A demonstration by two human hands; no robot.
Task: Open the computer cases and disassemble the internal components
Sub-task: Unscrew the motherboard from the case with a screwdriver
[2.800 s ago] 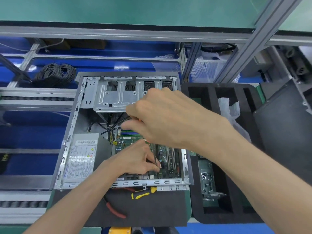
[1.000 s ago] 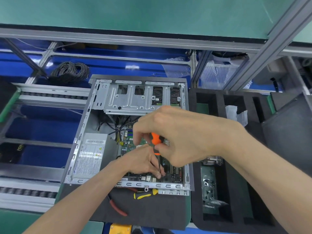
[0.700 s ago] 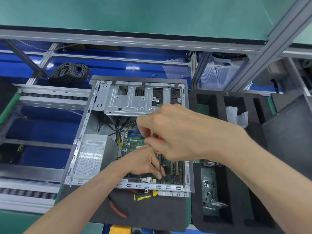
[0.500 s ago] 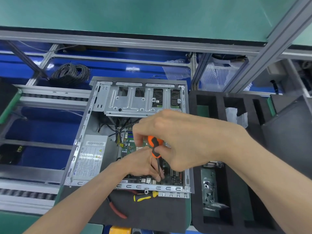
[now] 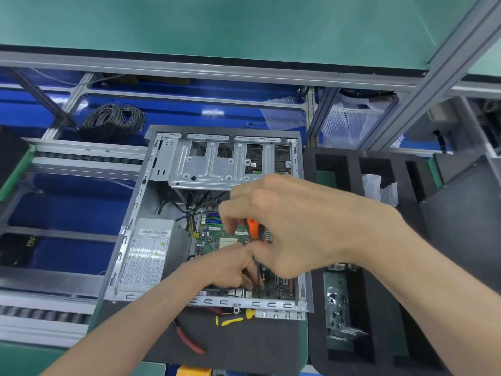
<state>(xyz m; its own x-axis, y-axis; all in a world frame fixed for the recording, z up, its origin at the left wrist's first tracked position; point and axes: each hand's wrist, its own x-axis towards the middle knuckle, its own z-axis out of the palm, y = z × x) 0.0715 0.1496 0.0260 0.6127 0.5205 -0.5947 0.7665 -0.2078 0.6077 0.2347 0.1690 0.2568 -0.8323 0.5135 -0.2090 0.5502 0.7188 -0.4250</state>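
One open case (image 5: pixel 127 240), two hands (image 5: pixel 292 226), one screwdriver (image 5: pixel 253 229)

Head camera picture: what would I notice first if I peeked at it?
Two hands in the middle: the right hand grips an orange-handled screwdriver, and the left hand pinches near its tip, over the green motherboard of an open computer case. In front of the case lies a yellow-handled screwdriver. Black foam trays sit to the right.

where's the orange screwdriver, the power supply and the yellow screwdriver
orange screwdriver (image 5: pixel 253 228), head view, on its orange handle
power supply (image 5: pixel 146 256), head view, on its labelled top face
yellow screwdriver (image 5: pixel 235 318), head view, on its yellow handle
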